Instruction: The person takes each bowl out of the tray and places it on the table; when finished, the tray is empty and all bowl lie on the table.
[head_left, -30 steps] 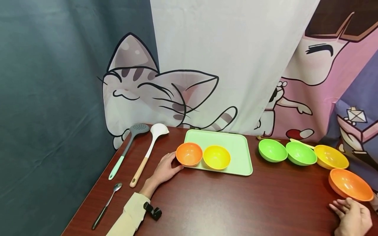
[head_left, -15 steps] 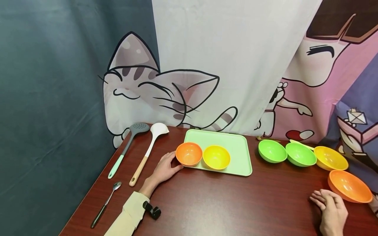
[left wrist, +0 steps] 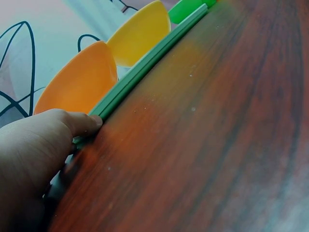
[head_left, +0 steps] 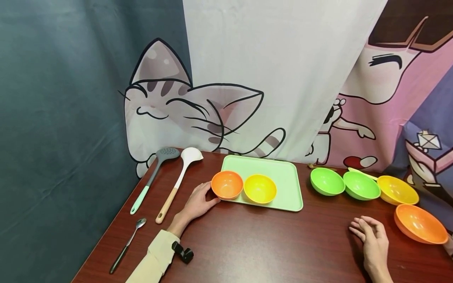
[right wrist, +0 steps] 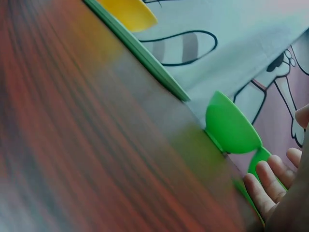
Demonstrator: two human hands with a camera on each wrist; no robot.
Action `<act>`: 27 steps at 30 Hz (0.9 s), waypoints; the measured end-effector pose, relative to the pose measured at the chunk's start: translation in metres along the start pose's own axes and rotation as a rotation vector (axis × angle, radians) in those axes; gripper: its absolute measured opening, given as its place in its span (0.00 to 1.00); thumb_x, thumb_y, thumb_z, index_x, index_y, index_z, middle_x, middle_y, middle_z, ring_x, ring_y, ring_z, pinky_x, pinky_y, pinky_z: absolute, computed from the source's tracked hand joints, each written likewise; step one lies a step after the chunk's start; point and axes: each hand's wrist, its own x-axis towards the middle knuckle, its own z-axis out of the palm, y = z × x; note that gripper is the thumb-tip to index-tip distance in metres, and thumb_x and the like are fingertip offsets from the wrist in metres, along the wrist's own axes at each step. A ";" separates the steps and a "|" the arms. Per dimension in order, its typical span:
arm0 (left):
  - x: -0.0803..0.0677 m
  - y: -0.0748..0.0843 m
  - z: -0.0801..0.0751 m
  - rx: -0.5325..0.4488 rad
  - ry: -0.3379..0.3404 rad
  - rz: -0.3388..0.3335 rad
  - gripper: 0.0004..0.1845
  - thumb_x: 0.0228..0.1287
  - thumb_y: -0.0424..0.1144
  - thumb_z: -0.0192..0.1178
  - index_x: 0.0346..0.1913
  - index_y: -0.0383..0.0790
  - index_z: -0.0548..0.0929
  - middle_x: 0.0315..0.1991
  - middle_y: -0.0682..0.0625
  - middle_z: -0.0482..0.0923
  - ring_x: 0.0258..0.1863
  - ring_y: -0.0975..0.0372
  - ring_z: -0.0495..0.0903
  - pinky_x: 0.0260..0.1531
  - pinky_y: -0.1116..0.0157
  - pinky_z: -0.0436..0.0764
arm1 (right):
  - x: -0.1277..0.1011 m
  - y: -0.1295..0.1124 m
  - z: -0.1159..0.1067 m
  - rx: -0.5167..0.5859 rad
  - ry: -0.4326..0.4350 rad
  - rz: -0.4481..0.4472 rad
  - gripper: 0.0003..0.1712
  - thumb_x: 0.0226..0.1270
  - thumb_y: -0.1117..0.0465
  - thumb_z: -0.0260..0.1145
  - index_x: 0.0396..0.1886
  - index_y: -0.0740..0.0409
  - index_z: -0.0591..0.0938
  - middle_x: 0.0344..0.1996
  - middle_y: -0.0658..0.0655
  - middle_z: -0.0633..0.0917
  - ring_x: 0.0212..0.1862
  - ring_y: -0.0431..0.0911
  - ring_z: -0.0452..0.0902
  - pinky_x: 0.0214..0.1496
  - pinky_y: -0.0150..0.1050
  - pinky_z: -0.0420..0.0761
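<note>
Two hands in play, fingers first: left hand (head_left: 198, 203) has its fingers curled loosely against the near left corner of the tray (head_left: 283, 173), thumb tip pressed on the tray's edge (clearest in the left wrist view (left wrist: 82, 123)), and touching or just beside the orange bowl (head_left: 227, 184) on that corner, can't tell which. Right hand (head_left: 369, 237) lies on the table (head_left: 265, 247) palm down, fingers straight and slightly spread, gripping nothing; nearest thing is a second orange bowl (head_left: 420, 224) just to its right, apart from it. Handling guess: tray looks like thin stiff plastic, light, smooth, likely to slide on the polished wood; the raised rim is the place to take hold, best at two sides so the bowls don't skate. Bowls look light, hard and slick too, so grip the rim or cup from beneath. Containers: tray carries the orange bowl and a yellow bowl (head_left: 260, 188) side by side along its near edge, both empty. Right of the tray, straight on the table, two green bowls (head_left: 327, 181) (head_left: 361, 185), another yellow one (head_left: 397, 190), then the orange; all look empty. Left of the tray: slotted spoon (head_left: 152, 179), white ladle (head_left: 178, 182), metal spoon (head_left: 128, 245).
</note>
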 end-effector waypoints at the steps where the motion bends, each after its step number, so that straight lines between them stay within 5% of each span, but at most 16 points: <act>1: 0.000 0.000 0.000 0.000 -0.001 -0.001 0.36 0.62 0.49 0.69 0.70 0.40 0.72 0.68 0.45 0.73 0.71 0.52 0.69 0.76 0.49 0.59 | -0.001 0.001 0.002 0.007 -0.012 -0.004 0.08 0.72 0.75 0.56 0.47 0.66 0.76 0.34 0.55 0.88 0.34 0.42 0.88 0.35 0.32 0.87; 27: 0.001 -0.004 0.002 0.011 0.006 0.007 0.36 0.61 0.50 0.69 0.70 0.40 0.72 0.68 0.45 0.73 0.71 0.52 0.69 0.75 0.49 0.60 | -0.014 0.036 0.078 -0.094 -0.112 -0.064 0.07 0.73 0.74 0.55 0.47 0.74 0.74 0.39 0.56 0.84 0.41 0.39 0.85 0.43 0.30 0.86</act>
